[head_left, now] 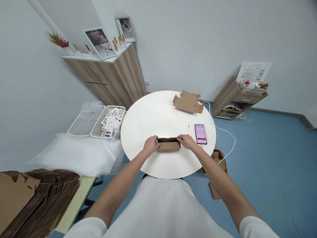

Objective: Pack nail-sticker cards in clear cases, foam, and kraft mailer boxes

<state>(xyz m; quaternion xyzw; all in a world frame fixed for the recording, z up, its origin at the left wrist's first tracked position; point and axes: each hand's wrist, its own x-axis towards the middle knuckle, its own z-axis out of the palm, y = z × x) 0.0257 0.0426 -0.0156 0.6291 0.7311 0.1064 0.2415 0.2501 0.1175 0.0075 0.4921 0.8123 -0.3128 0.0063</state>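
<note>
A small brown cardboard box point(168, 146) sits on the round white table point(146, 115) in front of me, its long opening facing up. My left hand point(150, 144) grips the box's left end, thumb at the front side. At the right end, my right hand point(186, 141) pinches the upper corner between thumb and fingers. The inside of the box looks dark, and I cannot make out anything in it. Farther back lies an unfolded cardboard box blank point(188, 101) with its flaps spread. A phone point(200, 134) with a lit pink screen rests to the right of my right hand.
Left of the table stand a white basket point(93, 132) of paper cards and a clear-plastic-filled basket point(79, 124). White plastic sheets point(81, 152) and stacked flat cardboard point(54, 198) lie nearer. A white cable point(229, 132) hangs off the right edge, above cardboard boxes point(219, 158) on the floor.
</note>
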